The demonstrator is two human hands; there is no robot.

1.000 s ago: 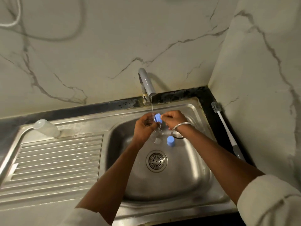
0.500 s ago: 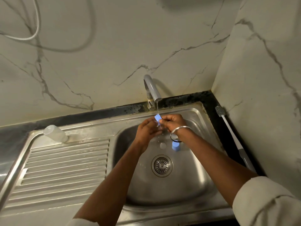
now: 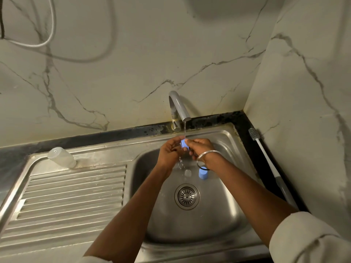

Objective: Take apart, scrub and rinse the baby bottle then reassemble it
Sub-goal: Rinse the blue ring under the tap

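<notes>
**Blue bottle part under the running tap**

My left hand and right hand meet over the back of the sink, right under the tap. Both pinch a small blue bottle part between curled fingertips. My fingers cover most of it, so I cannot tell which piece it is. A thin stream of water falls onto it and drips off below my hands. A bangle sits on my right wrist.

Just beneath my right wrist a blue cap stands on the sink floor, its top partly hidden by a dark band. Beside it, to the left, lies a small clear piece, too blurred by the water to make out. The drain is nearer to me.

The clear bottle lies on its side at the back left corner of the draining board, well apart from my hands. A long-handled brush lies along the dark counter at the sink's right edge, its lower end hidden behind my right arm.
</notes>
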